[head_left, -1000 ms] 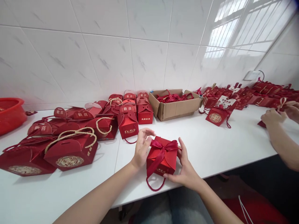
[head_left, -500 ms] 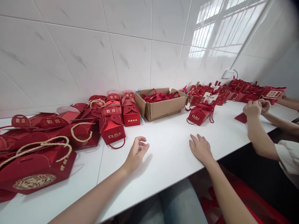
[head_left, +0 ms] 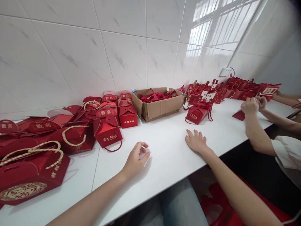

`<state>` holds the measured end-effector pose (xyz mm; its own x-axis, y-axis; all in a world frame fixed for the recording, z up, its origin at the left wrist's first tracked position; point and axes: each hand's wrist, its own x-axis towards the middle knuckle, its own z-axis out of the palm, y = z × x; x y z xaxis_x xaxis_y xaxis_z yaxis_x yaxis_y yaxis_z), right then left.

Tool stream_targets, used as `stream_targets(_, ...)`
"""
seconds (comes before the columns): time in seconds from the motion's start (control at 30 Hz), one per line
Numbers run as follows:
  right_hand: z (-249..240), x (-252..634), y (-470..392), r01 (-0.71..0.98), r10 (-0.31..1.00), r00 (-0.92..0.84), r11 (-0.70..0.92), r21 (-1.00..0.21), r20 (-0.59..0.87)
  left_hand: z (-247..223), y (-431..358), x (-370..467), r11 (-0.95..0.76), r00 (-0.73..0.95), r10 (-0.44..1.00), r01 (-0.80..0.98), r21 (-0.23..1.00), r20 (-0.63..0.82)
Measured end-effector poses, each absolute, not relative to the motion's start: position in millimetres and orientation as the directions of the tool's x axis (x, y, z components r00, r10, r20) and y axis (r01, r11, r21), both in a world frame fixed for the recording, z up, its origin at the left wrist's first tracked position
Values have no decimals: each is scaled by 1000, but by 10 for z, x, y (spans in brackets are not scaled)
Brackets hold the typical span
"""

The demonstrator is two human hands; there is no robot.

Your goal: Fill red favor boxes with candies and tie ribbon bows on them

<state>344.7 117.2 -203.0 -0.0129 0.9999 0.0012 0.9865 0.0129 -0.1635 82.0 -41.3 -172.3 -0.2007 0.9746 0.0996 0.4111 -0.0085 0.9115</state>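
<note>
My left hand [head_left: 137,158] rests on its side on the white table [head_left: 162,144], fingers loosely curled and apart from the thumb, with nothing in it. Palm down on the tabletop lies my right hand [head_left: 195,140], fingers spread and bare. Just beyond the right hand stands a small red gift box [head_left: 197,115] with gold lettering, a ribbon on top and cord handles. Nearest to my left hand is another red gift box [head_left: 108,137], with a red cord loop lying at its base. Neither hand touches a box.
A cardboard box [head_left: 162,109] of red ribbons stands against the tiled wall. Larger red boxes with rope handles [head_left: 30,175] crowd the left. At right, a co-worker's hands [head_left: 252,105] hold something above a red box [head_left: 239,115]. More red boxes [head_left: 242,89] line the back.
The view has shifted slightly, moving the table's things leftward in the picture. My right hand has slid a little and its fingers are spread wider. My left hand stays much the same.
</note>
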Motion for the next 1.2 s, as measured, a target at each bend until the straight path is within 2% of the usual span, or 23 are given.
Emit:
stream_targets(0.27, -1864, 3404, 2118, 968, 992, 40, -10, -250, 117, -1717, -420, 799, 50, -241, 969, 412, 910, 56)
stream_targets(0.4, -1930, 3462, 2426, 958, 991, 97, -69, -280, 89, -1717, -395, 772, 66, -265, 963, 382, 922, 41)
stream_targets(0.6, -2032, 3494, 2516, 960, 996, 79, -69, -271, 27, -1705, -371, 767, 83, -275, 961, 375, 923, 26)
stream_targets(0.9, -1993, 3485, 2405, 956, 994, 46, -14, -294, 103, -1787, -371, 734, 95, -253, 967, 421, 902, 17)
stream_targets(1.03, -1854, 3680, 2354, 919, 937, 260, -168, -356, 232, -1784, -372, 726, 62, -238, 969, 481, 875, 62)
stream_targets(1.13, -1815, 4142, 2348, 863, 791, 471, -321, -391, 389, -1781, -366, 726, 57, -231, 970, 507, 860, 71)
stream_targets(1.17, -1833, 4318, 2354, 848, 767, 507, -360, -390, 393, -1780, -362, 732, 60, -223, 972, 517, 854, 67)
stream_targets(1.2, -1862, 4483, 2364, 810, 759, 563, -427, -403, 327, -1779, -358, 742, 67, -212, 976, 522, 850, 54)
